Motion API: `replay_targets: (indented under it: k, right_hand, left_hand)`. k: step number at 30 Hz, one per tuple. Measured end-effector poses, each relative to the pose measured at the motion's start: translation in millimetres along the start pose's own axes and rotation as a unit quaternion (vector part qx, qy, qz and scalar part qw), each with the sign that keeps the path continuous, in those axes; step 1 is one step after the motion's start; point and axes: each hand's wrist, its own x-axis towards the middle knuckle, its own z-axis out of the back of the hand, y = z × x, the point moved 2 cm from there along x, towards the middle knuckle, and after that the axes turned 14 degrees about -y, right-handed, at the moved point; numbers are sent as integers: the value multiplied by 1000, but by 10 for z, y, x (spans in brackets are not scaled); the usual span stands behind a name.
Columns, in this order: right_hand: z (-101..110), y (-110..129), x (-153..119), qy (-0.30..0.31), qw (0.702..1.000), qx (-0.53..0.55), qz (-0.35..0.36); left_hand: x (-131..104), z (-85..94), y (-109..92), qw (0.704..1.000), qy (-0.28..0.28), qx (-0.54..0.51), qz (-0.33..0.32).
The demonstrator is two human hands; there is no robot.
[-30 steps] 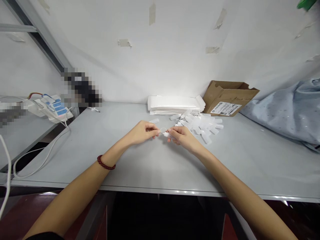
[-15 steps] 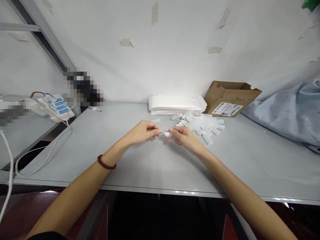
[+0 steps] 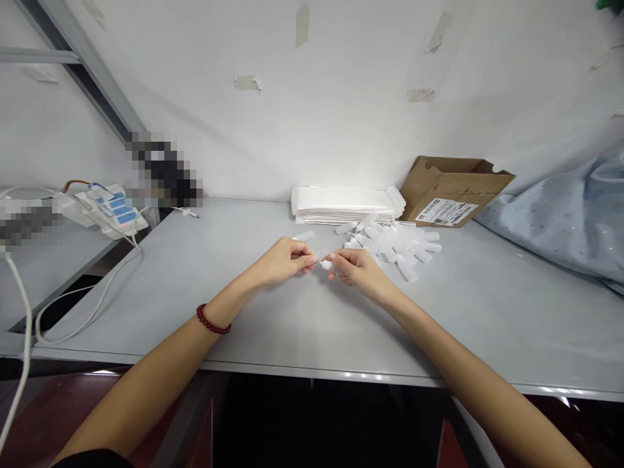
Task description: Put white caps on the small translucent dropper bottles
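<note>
My left hand (image 3: 287, 261), closed in a pinch, holds the end of a thin strand (image 3: 319, 262) at its fingertips. Opposite it, my right hand (image 3: 355, 270) is closed around a small translucent plastic bottle with a white tip (image 3: 327, 265); the fingers hide most of its body. A fine, clear loop (image 3: 322, 254) arches between the two hands, its ends too small to trace. Just behind my left fingers lies a single translucent piece (image 3: 305, 235). Beyond my right hand is a loose pile of similar translucent white pieces (image 3: 390, 243).
Flat white cartons (image 3: 346, 198) are stacked by the wall, beside an open cardboard box (image 3: 453, 192). Grey-blue fabric (image 3: 560, 214) lies at the right. On the left are a power strip (image 3: 117, 209) and a white cable (image 3: 100, 296). The table's front edge (image 3: 312, 376) runs below my hands.
Both hands stay close together with the same things held. My left fingers shift very slightly right and down; the view itself also moves a little.
</note>
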Motion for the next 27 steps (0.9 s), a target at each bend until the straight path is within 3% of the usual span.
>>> replay_targets:
  k: [6,14,18,24,27]
  right_hand:
    - [-41,-13,-22,-28,1000,-13,-2]
    - [-58,-63,53,-11,998,-65,-12]
    - [-9,-48,76,-34,992,-125,13]
    - [190,48,74,-172,955,-202,132]
    - [385,129,87,-301,890,-259,221]
  left_hand:
    - [4,-20,41,1000,-8,2,7]
    - [91,4,133,999,16,38,1]
    - [142,83,168,998,-33,29,36]
    - [182,186,237,984,-150,78,55]
    - [177,177,258,970,-184,155,45]
